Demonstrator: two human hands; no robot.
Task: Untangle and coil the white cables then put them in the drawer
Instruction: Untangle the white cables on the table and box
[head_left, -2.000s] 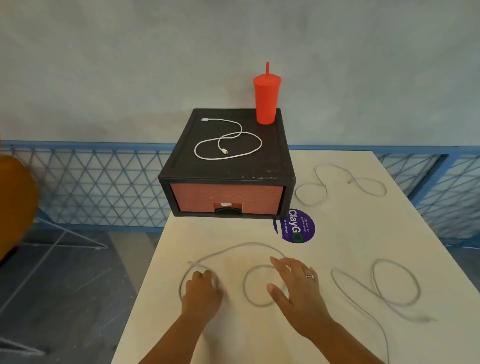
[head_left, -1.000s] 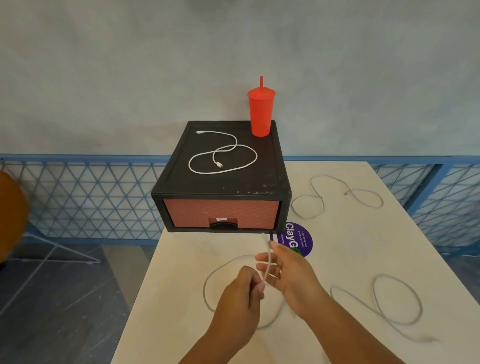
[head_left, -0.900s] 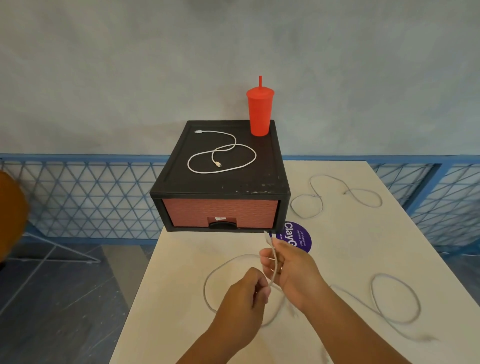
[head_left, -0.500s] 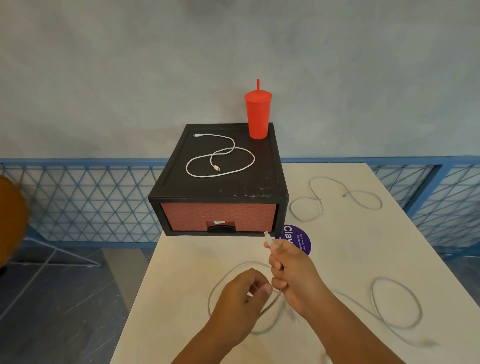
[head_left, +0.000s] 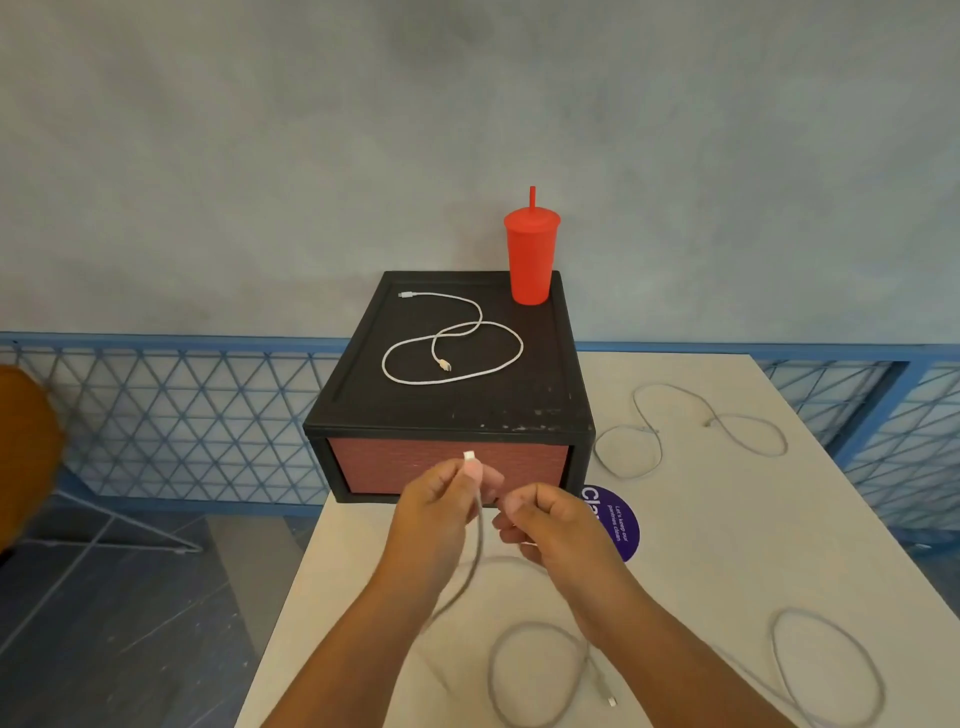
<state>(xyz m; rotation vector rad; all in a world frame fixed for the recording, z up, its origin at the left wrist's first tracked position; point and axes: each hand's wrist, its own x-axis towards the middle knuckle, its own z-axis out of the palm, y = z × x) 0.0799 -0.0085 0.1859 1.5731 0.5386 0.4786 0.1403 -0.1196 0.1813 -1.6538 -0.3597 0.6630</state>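
Note:
My left hand (head_left: 439, 501) pinches the plug end of a white cable (head_left: 475, 558) and holds it up before the drawer front (head_left: 395, 462). From there the cable hangs down to a loose loop on the table. My right hand (head_left: 553, 525) is just beside the left, fingers curled round a stretch of the same cable. A second white cable (head_left: 511, 343) lies looped on top of the black drawer box (head_left: 540, 400). Two more cables lie on the table, one at the back right (head_left: 647, 431), one at the front right (head_left: 831, 670). The drawer is closed.
A red tumbler with a straw (head_left: 532, 254) stands on the box's back right corner. A purple round sticker (head_left: 621, 525) is on the pale table (head_left: 727, 545). A blue mesh railing (head_left: 156, 415) runs behind, and an orange chair (head_left: 23, 457) shows at the left edge.
Both hands picked the near cable up off the table. The plug end has passed from my right hand to my left, and both hands have risen toward the drawer front.

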